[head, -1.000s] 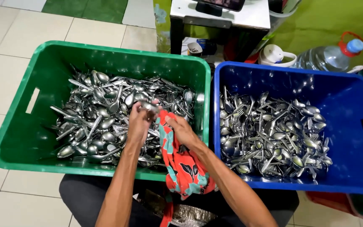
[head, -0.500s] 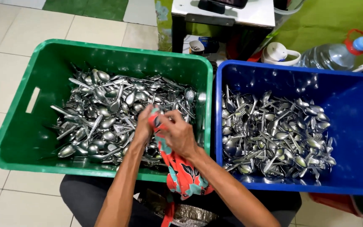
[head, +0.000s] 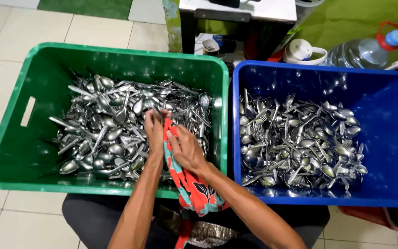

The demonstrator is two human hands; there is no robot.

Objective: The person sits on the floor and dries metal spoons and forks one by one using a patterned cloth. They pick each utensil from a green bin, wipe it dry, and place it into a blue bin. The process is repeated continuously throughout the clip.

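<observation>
The left hand (head: 154, 130) was curled shut over the upper end of a red patterned cloth (head: 194, 189), and whatever piece of cutlery it pinched inside the folds was hidden. The right hand (head: 187, 148), at its four o'clock and touching it, was closed around the same cloth, pressing it from the other side. The cloth trailed down toward six o'clock over the person's lap.

Both hands hovered over the right part of the green crate (head: 10, 152), just above a heap of steel spoons and forks (head: 111, 129). To wipe well, it would seem best to keep the cloth wrapped fully round the piece and draw it along from bowl to handle tip, with the grip firm so the slick metal did not slip back into the pile.

At three o'clock, touching the green crate's wall, stood a blue crate (head: 392, 106) with its own pile of cutlery (head: 300, 143). The crates rested on a pale tiled floor (head: 5, 27). At one o'clock stood a large water bottle (head: 360, 51) and a white lidded cup (head: 302, 50); at twelve, a dark-legged table (head: 236, 11).
</observation>
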